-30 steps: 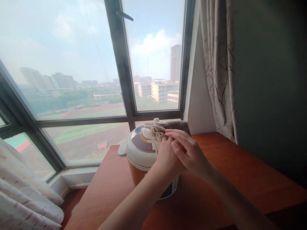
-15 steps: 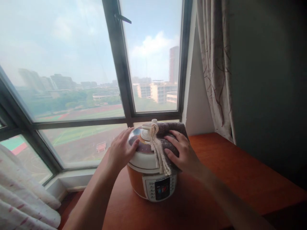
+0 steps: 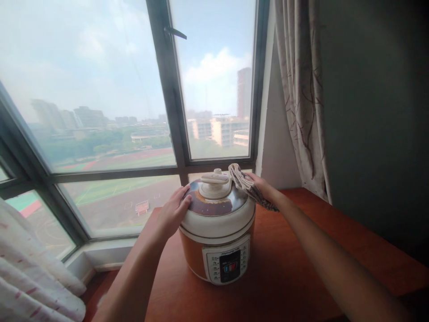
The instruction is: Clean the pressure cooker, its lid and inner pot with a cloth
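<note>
A white and orange electric pressure cooker [image 3: 217, 232] stands upright, its control panel facing me. Its lid has a shiny metal top with brown, worn-looking patches and a cream handle [image 3: 214, 179] in the middle. My left hand [image 3: 174, 208] lies against the left edge of the lid, fingers stretched out and thumb apart on the rim. At the lid's right edge, my right hand [image 3: 263, 185] holds a folded grey-brown cloth [image 3: 248, 184] with a cream border. The cloth presses along the lid's side and hangs down; some right fingers are hidden behind it.
The cooker stands on a reddish-brown wooden table [image 3: 321, 250]. Close behind it is a large window with dark frames [image 3: 182, 161]. A patterned curtain [image 3: 303, 98] hangs at the right and a pale curtain [image 3: 36, 268] at the lower left.
My right hand has drawn the cloth from the top of the lid to its right edge, uncovering the handle. My left hand has shifted slightly outward along the left rim.
</note>
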A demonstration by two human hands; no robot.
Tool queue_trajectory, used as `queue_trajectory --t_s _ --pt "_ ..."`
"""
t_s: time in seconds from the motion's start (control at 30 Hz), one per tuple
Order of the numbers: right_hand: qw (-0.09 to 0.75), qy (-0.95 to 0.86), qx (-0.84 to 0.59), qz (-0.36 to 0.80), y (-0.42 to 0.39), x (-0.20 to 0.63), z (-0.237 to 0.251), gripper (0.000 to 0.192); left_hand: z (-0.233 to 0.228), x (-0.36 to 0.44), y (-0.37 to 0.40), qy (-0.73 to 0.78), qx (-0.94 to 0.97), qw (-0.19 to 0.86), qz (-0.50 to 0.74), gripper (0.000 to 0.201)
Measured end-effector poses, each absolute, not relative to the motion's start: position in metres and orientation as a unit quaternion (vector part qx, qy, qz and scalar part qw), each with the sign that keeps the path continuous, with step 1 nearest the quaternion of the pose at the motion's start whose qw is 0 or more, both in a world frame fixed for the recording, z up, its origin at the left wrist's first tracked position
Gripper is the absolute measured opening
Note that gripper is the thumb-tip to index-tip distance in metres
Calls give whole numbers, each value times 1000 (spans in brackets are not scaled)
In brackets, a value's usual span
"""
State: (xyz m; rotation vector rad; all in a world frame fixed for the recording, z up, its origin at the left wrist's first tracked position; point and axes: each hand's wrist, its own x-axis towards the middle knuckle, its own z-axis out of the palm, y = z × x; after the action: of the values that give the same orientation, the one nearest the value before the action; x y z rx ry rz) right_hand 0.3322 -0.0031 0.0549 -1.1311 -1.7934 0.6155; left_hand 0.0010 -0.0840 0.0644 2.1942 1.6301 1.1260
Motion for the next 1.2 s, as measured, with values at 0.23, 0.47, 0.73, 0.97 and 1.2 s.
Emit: queue_trajectory --t_s 0.23,0.47,0.73,0.97,1.2 --pt "463 -757 -425 179 -20 330 53 44 67 3 -87 560 732 87 379 69" --pt "423 -823 -371 76 -88 335 41 60 65 2 -86 560 732 92 378 69" --pt "414 -783 -412 214 -31 338 62 63 63 0 -83 552 734 98 383 67" --pt "414 -746 -429 296 37 319 80 48 66 2 -88 552 730 99 392 63" --pt "406 -725 -448 331 79 328 79 29 69 2 -92 553 739 97 374 61"
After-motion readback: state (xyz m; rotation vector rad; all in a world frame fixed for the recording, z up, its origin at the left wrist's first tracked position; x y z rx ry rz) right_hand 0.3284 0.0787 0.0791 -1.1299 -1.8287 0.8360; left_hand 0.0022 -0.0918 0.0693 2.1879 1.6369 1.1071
